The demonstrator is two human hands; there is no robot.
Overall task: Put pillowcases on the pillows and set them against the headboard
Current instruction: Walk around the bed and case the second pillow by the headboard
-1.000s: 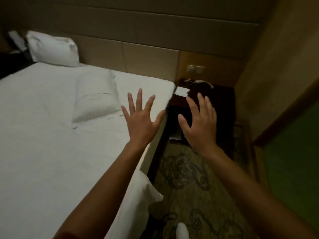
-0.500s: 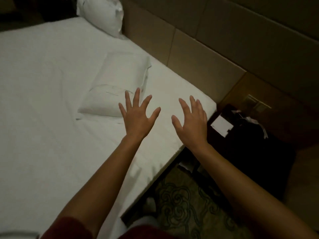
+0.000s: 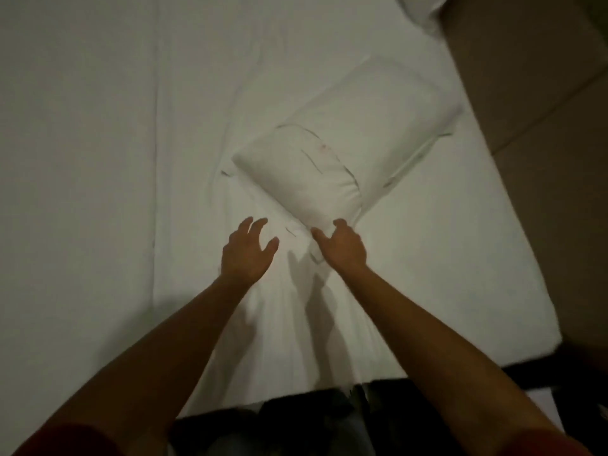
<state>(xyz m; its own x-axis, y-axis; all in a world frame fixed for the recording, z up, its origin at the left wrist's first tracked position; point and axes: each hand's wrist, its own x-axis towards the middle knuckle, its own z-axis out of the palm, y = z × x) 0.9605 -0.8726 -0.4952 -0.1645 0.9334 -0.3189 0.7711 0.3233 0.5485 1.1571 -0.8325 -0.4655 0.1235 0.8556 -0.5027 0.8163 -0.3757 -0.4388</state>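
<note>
A white pillow [image 3: 348, 153] lies diagonally on the white bed sheet [image 3: 98, 159], partly inside a loose pillowcase whose flat flap [image 3: 263, 209] spreads toward me. My right hand [image 3: 342, 245] curls its fingers over the pillow's near corner and grips it. My left hand [image 3: 246, 251] hovers just left of that corner, above the flap, with its fingers spread and nothing in it. A second white pillow [image 3: 424, 14] shows at the top right, leaning at the padded headboard [image 3: 543, 93].
The headboard runs down the right side of the view. The mattress edge [image 3: 493, 363] ends close to my body, with dark furniture and floor [image 3: 575, 373] at the lower right. The sheet stretches wide to the left.
I have leaned in over the bed. Both hands have dropped from the air to the pillow's near end, and my right hand has closed on its corner.
</note>
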